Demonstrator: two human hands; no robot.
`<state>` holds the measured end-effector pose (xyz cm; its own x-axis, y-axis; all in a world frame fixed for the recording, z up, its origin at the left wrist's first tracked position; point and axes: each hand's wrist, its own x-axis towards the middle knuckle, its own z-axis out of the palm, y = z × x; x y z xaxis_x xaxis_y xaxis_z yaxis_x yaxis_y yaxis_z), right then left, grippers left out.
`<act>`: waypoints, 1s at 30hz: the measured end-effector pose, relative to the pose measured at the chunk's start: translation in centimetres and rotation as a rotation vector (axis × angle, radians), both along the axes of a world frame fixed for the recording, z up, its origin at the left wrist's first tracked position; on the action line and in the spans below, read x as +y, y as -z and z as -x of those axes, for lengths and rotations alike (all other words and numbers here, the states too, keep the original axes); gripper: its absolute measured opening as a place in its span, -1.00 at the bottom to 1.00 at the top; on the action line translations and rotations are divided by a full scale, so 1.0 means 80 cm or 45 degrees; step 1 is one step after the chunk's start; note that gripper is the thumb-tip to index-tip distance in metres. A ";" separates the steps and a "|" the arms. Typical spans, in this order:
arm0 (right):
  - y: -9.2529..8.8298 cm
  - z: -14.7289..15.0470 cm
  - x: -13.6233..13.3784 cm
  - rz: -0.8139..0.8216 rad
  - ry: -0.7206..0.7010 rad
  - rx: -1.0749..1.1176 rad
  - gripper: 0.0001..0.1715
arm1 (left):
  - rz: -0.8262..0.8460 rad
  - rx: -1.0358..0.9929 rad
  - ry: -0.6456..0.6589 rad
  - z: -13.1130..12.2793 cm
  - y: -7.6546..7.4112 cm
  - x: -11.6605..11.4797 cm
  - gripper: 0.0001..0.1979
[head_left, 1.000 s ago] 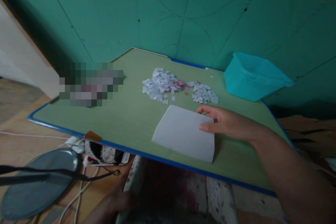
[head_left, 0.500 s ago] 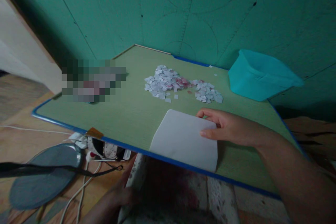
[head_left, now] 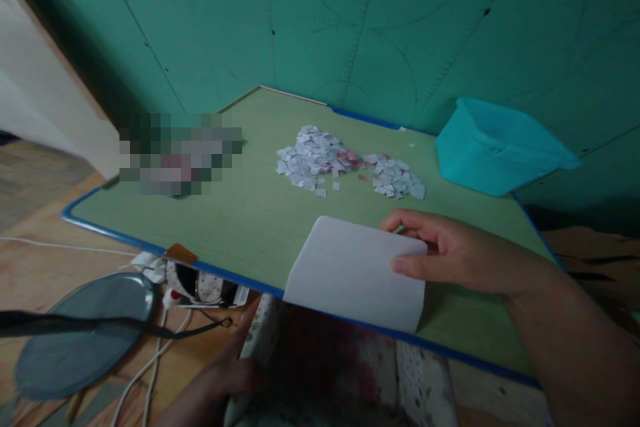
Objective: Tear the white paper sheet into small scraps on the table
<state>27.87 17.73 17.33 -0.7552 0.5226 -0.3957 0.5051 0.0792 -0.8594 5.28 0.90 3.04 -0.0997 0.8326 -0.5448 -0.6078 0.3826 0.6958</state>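
Note:
At the table's front edge, my right hand (head_left: 430, 250) grips the right side of a white sheet of paper or thin booklet (head_left: 350, 267) with rounded corners. The thumb lies on its upper face and the fingers curl behind it. The sheet is tilted, its lower edge along the blue table rim. My left hand (head_left: 233, 377) is low and dim, closed round the left side of a speckled white drawer-like box (head_left: 265, 330) below the table; its fingertips are hard to see. Beyond the sheet, small cut paper pieces (head_left: 315, 157) lie in two heaps, some pinkish.
A turquoise bin (head_left: 493, 153) stands at the table's back right, against a green wall (head_left: 320, 20). A blurred-out object (head_left: 185, 160) lies at the left of the green tabletop (head_left: 240, 213). On the floor are a grey round lid-like disc (head_left: 85, 340) and white cables (head_left: 150, 367).
My right hand has shifted slightly right and toward me, bringing the sheet's right edge with it. My left hand stays on the box's side. The paper heaps are unchanged.

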 end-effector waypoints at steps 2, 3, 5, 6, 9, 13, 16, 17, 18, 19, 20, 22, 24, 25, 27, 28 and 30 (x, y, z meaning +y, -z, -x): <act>0.002 0.000 0.006 -0.081 0.116 0.050 -0.71 | -0.006 0.039 -0.024 -0.001 0.000 -0.001 -0.32; 0.003 -0.001 0.010 -0.151 0.217 0.104 -0.69 | -0.004 0.062 -0.010 -0.002 0.000 -0.002 -0.34; 0.006 -0.002 0.022 -0.321 0.475 0.253 -0.66 | 0.013 0.135 0.024 0.000 0.003 -0.004 -0.43; 0.007 -0.003 0.028 -0.400 0.603 0.331 -0.66 | 0.026 0.163 0.042 0.001 0.005 -0.005 -0.48; 0.010 -0.009 0.045 -0.516 0.845 0.422 -0.67 | 0.026 0.178 0.045 0.004 0.009 -0.005 -0.49; 0.017 -0.013 0.056 -0.526 0.867 0.333 -0.68 | 0.027 0.249 0.065 0.004 0.009 -0.007 -0.45; 0.024 -0.010 0.055 -0.546 0.808 0.233 -0.65 | 0.098 0.378 0.024 0.002 0.011 -0.010 -0.37; 0.026 -0.008 0.053 -0.553 0.787 0.204 -0.63 | 0.109 0.379 0.021 0.001 0.011 -0.011 -0.35; 0.027 -0.006 0.050 -0.551 0.764 0.183 -0.61 | 0.110 0.337 0.028 0.000 0.012 -0.011 -0.34; 0.026 -0.003 0.046 -0.530 0.735 0.166 -0.60 | 0.102 0.267 0.037 0.000 0.012 -0.010 -0.33; 0.026 -0.001 0.042 -0.489 0.696 0.151 -0.59 | 0.086 0.193 0.034 0.000 0.012 -0.009 -0.33; 0.022 0.002 0.034 -0.373 0.589 0.126 -0.59 | 0.060 0.112 -0.003 0.000 0.009 -0.005 -0.35; 0.018 0.002 0.031 -0.294 0.526 0.127 -0.60 | 0.061 0.180 -0.019 0.001 0.003 -0.002 -0.45; 0.017 0.001 0.033 -0.302 0.540 0.153 -0.60 | 0.084 0.221 0.002 0.002 -0.002 -0.003 -0.50; 0.018 -0.004 0.040 -0.408 0.658 0.234 -0.61 | 0.155 0.217 0.073 0.004 -0.010 -0.007 -0.56; 0.020 -0.008 0.046 -0.492 0.736 0.268 -0.62 | 0.185 0.178 0.111 0.006 -0.015 -0.010 -0.59; 0.025 -0.014 0.056 -0.627 0.843 0.266 -0.64 | 0.222 0.110 0.163 0.009 -0.022 -0.018 -0.72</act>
<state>28.96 22.21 15.35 -0.2652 0.9583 0.1063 0.4137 0.2127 -0.8852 4.59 -0.52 4.78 -0.0515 0.7352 -0.6759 -0.4875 0.5722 0.6596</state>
